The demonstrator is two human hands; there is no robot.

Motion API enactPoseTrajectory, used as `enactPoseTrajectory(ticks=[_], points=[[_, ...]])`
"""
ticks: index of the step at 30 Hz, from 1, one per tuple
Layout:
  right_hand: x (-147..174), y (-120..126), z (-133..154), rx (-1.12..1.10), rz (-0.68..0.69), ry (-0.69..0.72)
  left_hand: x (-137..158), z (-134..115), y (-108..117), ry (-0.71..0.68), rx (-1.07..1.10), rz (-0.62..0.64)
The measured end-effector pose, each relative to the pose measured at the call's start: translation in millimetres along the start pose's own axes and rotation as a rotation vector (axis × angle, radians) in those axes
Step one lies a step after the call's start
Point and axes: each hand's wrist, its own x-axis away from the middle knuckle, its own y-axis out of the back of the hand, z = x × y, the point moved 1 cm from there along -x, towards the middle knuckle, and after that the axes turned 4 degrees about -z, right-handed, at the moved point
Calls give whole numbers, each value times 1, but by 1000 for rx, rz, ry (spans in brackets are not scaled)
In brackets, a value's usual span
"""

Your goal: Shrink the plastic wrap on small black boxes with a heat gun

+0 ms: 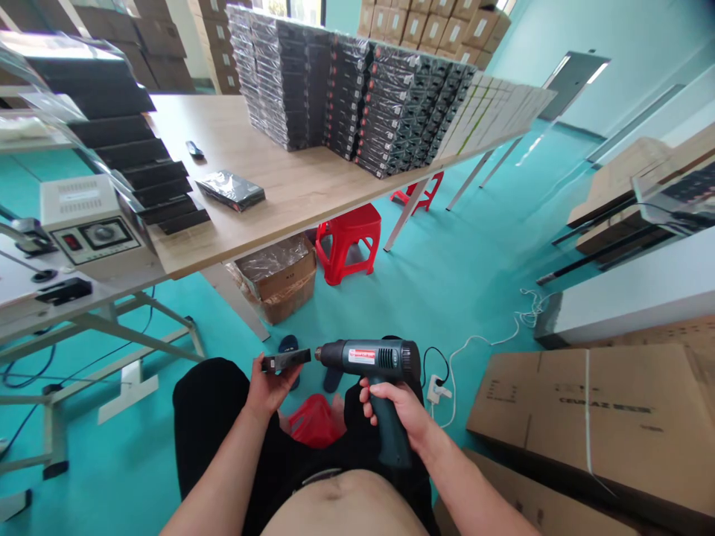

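Floor (441,275): turquoise, reaching from near to far, much of it hidden under furniture and cartons.
Table (302,179): wood-topped, far and to the left; its left end is partly covered by a leaning pile of dark packs (134,141).
Wrapped stacks (335,97): black packs in shiny film on the far part of the table; glare makes their print hard to read.
Large carton (558,417): near right, cut off at the right edge; most of its printing cannot be made out.
Machine (78,197): pale, with a dial, at the left; the bench (22,301) under it is cut off by the left edge.
Red stool (351,238): beneath the table's near edge.
Heat gun (369,357): near, nozzle pointing left; its label is too small to read.
Right hand (399,406): wrapped around the heat gun's handle, palm hidden.
Left hand (265,391): well apart from the right, gripping a small box (286,361) from below, some fingers hidden.
Small box: dark, above the left palm, to the left of the right hand, just beside the nozzle; its underside is partly covered.
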Motion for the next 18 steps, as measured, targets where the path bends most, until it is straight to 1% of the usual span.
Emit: enactPoseTrajectory(ticks=[2, 5, 9, 12, 15, 18], points=[[4, 2, 2, -17, -18, -11, -1, 0, 0, 2, -4, 9], [10, 9, 2, -48, -53, -42, -1, -1, -1, -38, -39, 31], [17, 23, -2, -97, -42, -77, -2, -1, -1, -130, -72, -49], [21, 31, -5, -108, -37, -94, -5, -2, 0, -157, -58, -65], [25, 34, -6, -89, -18, -100, -8, -2, 2, -176, -93, -84], [26, 32, -6, -50, 20, -92, -10, -1, 3, -196, -115, -98]])
